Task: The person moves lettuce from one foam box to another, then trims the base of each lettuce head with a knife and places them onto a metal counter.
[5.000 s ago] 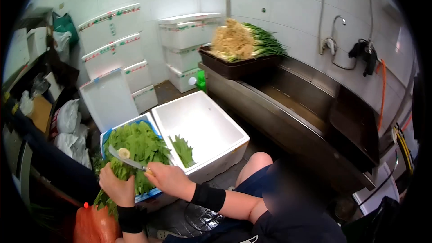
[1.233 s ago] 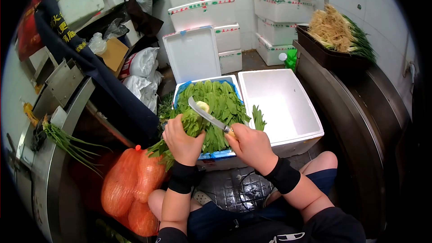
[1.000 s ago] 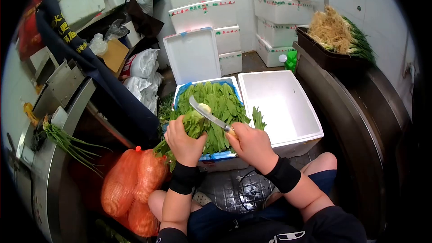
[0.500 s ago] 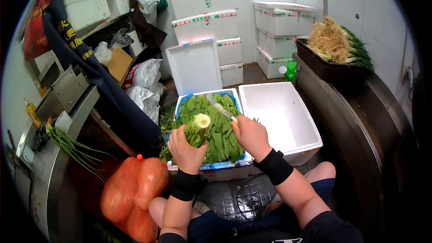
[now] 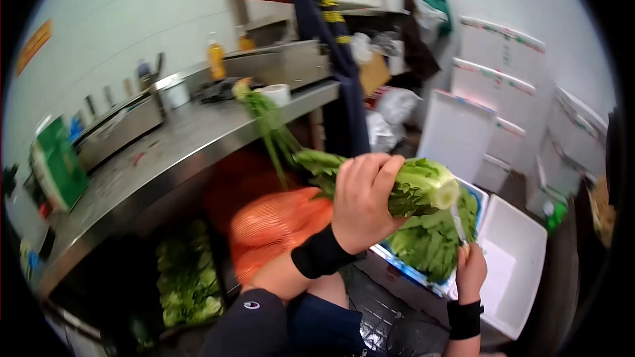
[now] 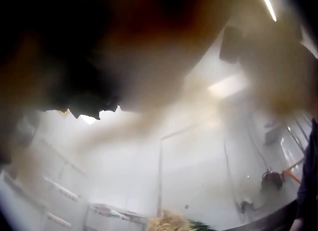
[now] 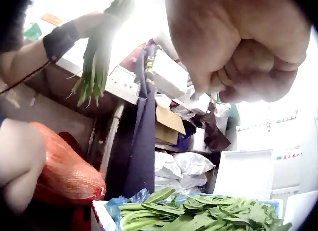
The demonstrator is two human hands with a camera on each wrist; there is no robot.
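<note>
**A:** Which boxes are there, and what is in them?

**B:** Two open ones on the floor. The blue box is heaped with loose leaves. The white box touches it on the right, and the part in view shows bare foam. A lid leans behind them. More greens lie under the counter, but the blur hides what holds them.

**A:** And the hands?

**B:** The left hand has its fingers wrapped round the bunch. The bunch is raised and lies sideways, its pale cut end pointing right, above the blue box. The right hand is low beside that box, fist closed round the knife, whose blade points up towards the cut end.

**A:** What differs from half a second ago?

**B:** Then the bunch stood cut end up, low over the blue box, and the knife hand was level with it above the leaves. Now the bunch is lifted and tipped over, and the knife hand has dropped. The head view has swung left, so the counter fills it.

**A:** Counts?

**B:** Two hands, one bunch and one knife. Two open boxes and one lid. One orange sack lies behind the left wrist. On the counter stand one yellow bottle and one white cup. The stacked boxes behind are too blurred to count.
</note>
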